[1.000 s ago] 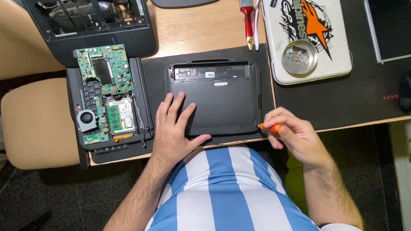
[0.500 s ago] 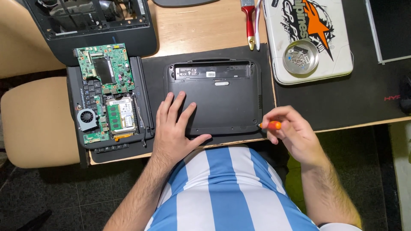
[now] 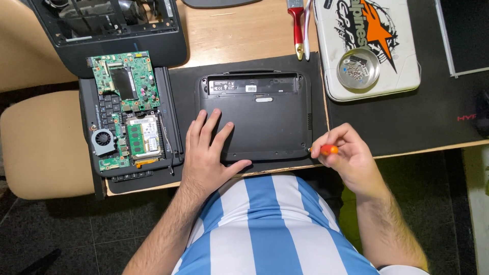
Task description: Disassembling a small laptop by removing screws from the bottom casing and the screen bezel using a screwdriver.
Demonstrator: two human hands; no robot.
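Black laptop base (image 3: 257, 119) lies bottom-up on mat, mid table. L hand (image 3: 206, 153) flat on it, fingers spread, gripping nothing. R hand (image 3: 349, 155) fingers clamped on orange screwdriver (image 3: 326, 149), tip at base's lower-right corner. Battery bay empty; cover looks still on. Green board (image 3: 127, 102) sits bare to the left; screws in metal dish (image 3: 358, 68).

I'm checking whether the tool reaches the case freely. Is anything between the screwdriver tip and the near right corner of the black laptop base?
Nothing visible. The right hand holds the orange screwdriver with its tip at the near right corner of the laptop base. The left hand lies flat further left, clear of that corner.
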